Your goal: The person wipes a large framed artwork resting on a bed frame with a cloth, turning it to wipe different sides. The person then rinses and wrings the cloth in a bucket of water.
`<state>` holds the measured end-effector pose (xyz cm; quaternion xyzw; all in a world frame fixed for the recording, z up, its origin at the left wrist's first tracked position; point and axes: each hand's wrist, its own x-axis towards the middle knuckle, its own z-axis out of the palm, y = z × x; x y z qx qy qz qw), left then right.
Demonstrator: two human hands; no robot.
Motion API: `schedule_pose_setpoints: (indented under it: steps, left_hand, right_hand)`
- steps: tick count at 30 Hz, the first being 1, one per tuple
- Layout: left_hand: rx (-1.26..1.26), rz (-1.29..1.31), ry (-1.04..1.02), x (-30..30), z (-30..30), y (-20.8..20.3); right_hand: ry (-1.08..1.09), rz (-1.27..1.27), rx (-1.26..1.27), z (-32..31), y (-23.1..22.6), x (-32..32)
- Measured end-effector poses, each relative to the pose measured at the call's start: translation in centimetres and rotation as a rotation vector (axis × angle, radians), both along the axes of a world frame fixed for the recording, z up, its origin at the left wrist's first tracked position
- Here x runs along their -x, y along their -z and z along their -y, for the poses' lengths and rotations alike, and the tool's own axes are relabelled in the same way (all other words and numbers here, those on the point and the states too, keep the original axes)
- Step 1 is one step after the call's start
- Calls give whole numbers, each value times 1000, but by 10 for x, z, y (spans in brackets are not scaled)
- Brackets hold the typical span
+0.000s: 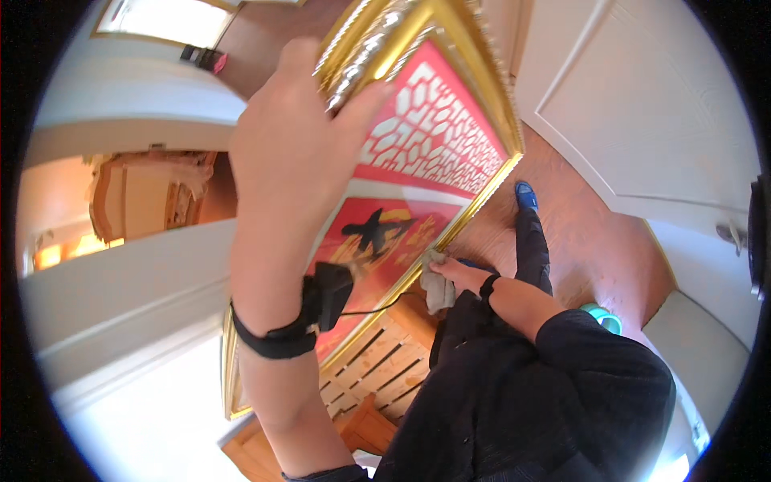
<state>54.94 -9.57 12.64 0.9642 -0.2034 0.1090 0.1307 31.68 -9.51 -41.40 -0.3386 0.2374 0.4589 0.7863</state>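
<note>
A large picture (pixel 418 217) in an ornate gold frame stands tilted in front of me, with red panels, a white lattice pattern and a black brush-like character. Near its top, my left hand (pixel 301 132) is closed over the gold border, thumb on the front side. Lower down, my right hand (pixel 459 273) grips a pale grey cloth (pixel 437 291) at the frame's long edge nearest my body. Part of the cloth hangs below the fingers. My left forearm hides part of the picture. Both wrists wear black bands, and a dark device with a cable sits on the left one.
Under the frame is a slatted wooden bench (pixel 385 353). A white door (pixel 642 104) with a metal handle (pixel 731 233) stands to the right. On the reddish-brown floor (pixel 594 233) are my foot in a blue shoe (pixel 526 195) and a green basin (pixel 604 319). A white ledge (pixel 136 281) runs along the left.
</note>
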Motion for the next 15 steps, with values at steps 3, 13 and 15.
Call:
schedule_pose_setpoints:
  steps: [3, 13, 15]
  left_hand:
    - [-69, 88, 73, 5, 11, -2]
    - [88, 247, -68, 58, -68, 0]
    - [163, 502, 12, 77, -71, 19]
  right_hand:
    - [-402, 233, 41, 28, -14, -23]
    - [-983, 1150, 730, 155, -180, -85]
    - [-1065, 1222, 747, 167, -213, -90]
